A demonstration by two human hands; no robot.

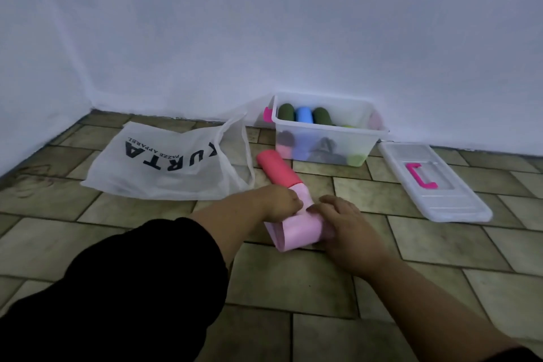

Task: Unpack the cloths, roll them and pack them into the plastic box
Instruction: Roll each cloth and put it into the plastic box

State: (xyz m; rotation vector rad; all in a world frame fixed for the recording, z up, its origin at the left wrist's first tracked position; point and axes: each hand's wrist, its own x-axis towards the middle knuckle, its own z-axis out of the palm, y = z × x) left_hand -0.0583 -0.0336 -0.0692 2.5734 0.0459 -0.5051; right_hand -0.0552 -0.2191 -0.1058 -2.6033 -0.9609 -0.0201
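Observation:
A light pink cloth (298, 229) lies half rolled on the tiled floor in front of me. My left hand (279, 203) pinches its upper edge. My right hand (343, 220) presses on the roll's right side. A rolled red cloth (276, 169) lies on the floor just beyond, touching the pink one. The clear plastic box (323, 132) stands open against the wall and holds several rolled cloths in green, blue, pink and dark colours. A white fabric bag (164, 161) with black lettering lies flat to the left.
The box's clear lid (435, 182) with a pink handle lies on the floor to the right of the box. White walls meet in a corner at the left. The floor is brown tile.

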